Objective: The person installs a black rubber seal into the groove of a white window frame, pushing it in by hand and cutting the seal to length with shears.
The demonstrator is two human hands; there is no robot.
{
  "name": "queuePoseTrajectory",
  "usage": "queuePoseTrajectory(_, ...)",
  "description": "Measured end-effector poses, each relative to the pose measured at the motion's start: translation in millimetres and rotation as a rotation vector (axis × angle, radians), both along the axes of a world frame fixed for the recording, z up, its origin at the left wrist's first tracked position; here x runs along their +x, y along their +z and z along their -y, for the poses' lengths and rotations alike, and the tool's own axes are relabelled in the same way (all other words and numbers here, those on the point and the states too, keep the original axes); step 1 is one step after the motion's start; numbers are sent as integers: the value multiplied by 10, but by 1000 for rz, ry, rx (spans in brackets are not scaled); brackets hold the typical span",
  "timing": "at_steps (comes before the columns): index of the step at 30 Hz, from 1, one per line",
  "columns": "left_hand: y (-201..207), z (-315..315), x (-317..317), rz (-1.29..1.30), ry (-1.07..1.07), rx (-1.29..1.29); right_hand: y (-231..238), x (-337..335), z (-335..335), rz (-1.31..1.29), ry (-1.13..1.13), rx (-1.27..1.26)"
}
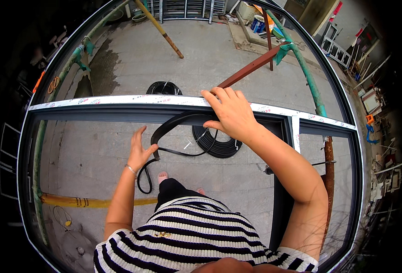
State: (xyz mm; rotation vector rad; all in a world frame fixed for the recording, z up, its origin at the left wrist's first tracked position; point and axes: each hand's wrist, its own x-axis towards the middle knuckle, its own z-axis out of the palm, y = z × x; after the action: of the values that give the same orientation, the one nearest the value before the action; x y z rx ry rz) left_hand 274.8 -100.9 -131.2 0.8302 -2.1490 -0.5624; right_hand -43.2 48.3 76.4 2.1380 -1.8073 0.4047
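Note:
A dark window frame (132,113) edged with white printed protective film stretches across in front of me. My right hand (232,111) grips its crossbar, fingers over the filmed top edge and thumb below. A black rubber sealing strip (167,126) runs along the near side of the crossbar, passes under the right hand and loops down to the left. My left hand (141,149) is open beside that loop, its fingers apart and its thumb against the strip. The strip's thin tail (142,179) hangs toward my feet.
A coil of black strip (217,144) lies on the floor below the frame, another coil (163,88) beyond the crossbar. Green poles (308,73), a red-brown bar (255,68) and a yellow pole (96,201) stand around the frame. Orange-handled scissors (53,85) are at the left.

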Motion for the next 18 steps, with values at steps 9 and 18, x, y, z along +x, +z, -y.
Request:
queuePoseTrajectory(9,-480,565,614,230,-324,995,-100,205,174,-52,-135,89)
queuePoseTrajectory(18,1661,810,1110,167,-137,103,-171,406,220,19,-197,-97)
